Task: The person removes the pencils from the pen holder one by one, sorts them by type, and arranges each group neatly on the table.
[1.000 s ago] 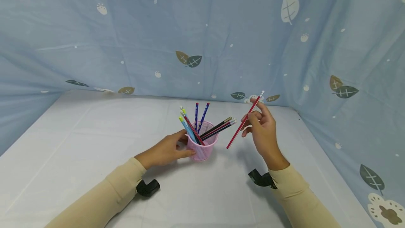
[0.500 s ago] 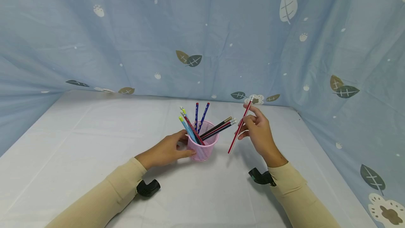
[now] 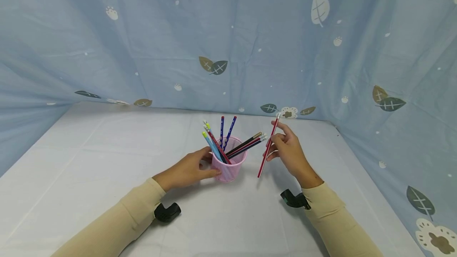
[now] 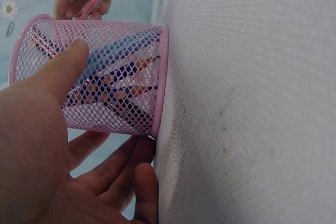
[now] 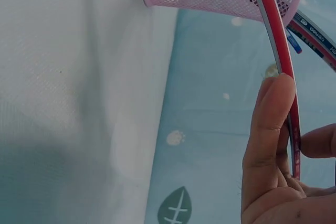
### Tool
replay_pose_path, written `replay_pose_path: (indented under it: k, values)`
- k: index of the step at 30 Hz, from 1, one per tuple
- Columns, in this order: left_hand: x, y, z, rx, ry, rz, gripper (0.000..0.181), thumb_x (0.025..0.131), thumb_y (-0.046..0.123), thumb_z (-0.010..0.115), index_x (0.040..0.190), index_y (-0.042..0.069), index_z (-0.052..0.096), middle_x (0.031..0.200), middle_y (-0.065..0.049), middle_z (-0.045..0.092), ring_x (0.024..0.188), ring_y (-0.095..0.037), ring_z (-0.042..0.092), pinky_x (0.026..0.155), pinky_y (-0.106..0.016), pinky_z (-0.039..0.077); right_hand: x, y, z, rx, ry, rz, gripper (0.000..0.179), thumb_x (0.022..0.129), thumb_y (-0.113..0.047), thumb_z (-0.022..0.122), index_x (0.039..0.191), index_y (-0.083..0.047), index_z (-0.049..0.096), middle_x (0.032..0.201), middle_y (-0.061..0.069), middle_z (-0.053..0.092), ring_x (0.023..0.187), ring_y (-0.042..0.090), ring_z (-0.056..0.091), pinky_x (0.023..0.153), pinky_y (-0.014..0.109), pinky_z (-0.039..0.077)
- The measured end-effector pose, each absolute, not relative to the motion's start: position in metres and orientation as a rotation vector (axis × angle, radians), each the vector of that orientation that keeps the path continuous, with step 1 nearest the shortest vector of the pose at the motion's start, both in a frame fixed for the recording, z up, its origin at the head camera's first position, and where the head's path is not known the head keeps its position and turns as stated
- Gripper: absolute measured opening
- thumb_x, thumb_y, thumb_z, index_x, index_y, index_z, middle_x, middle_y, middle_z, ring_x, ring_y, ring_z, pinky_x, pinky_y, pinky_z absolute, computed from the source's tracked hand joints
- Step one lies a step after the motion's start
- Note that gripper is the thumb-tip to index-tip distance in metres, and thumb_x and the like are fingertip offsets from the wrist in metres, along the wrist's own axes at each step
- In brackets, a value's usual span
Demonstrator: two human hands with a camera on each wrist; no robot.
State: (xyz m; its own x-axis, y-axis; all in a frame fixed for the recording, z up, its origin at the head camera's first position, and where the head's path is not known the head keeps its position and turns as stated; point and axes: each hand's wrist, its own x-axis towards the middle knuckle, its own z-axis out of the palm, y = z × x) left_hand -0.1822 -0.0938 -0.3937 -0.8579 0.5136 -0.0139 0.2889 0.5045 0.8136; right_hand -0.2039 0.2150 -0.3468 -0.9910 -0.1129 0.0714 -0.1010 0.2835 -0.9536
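Note:
A pink mesh pencil cup [image 3: 228, 171] stands upright on the table with several pencils leaning in it. My left hand [image 3: 189, 168] holds the cup from its left side, the thumb pressed on the mesh in the left wrist view and the fingers round the other side. To the right of the cup, my right hand [image 3: 289, 150] pinches a red pencil [image 3: 268, 148]. That pencil slants with its white eraser end up and its lower end above the table. Inside the cup are light blue pencils [image 3: 213, 146], dark blue pencils [image 3: 228, 132] and black pencils [image 3: 248, 144].
A white cloth covers the table [image 3: 118, 150]. Behind and to the right hangs a blue curtain [image 3: 160, 43] with leaf prints, meeting the table's back edge. A black wrist device [image 3: 168, 212] sits under the left sleeve, and another device [image 3: 295, 199] under the right.
My right hand has moved left and slightly down with the red pencil, bringing it closer to the cup and more upright. The left hand and the cup have stayed in place.

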Motion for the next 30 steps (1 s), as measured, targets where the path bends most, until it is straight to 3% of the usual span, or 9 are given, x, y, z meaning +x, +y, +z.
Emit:
replay_pose_path:
  k: [7, 30]
  values:
    - [-0.182, -0.093, -0.394, 0.688, 2.496, 1.281, 0.069, 0.088, 0.045, 0.074, 0.143, 0.014, 0.046, 0.125, -0.003, 0.065, 0.116, -0.018, 0.060, 0.102, -0.042, 0.049, -0.207, 0.215, -0.351, -0.194, 2.482, -1.811, 0.053, 0.104, -0.012, 0.041, 0.156, -0.017, 0.029, 0.084, 0.008, 0.060, 0.069, 0.021, 0.071, 0.062, 0.036, 0.061]
    - [-0.182, -0.093, -0.396, 0.682, 2.504, 1.276, 0.069, 0.089, 0.045, 0.074, 0.143, 0.015, 0.046, 0.125, -0.003, 0.065, 0.117, -0.018, 0.060, 0.103, -0.042, 0.049, -0.214, 0.211, -0.371, -0.219, 2.417, -1.620, 0.071, 0.099, -0.007, 0.055, 0.159, -0.012, 0.019, 0.104, 0.028, 0.060, 0.068, 0.021, 0.068, 0.061, 0.035, 0.061]
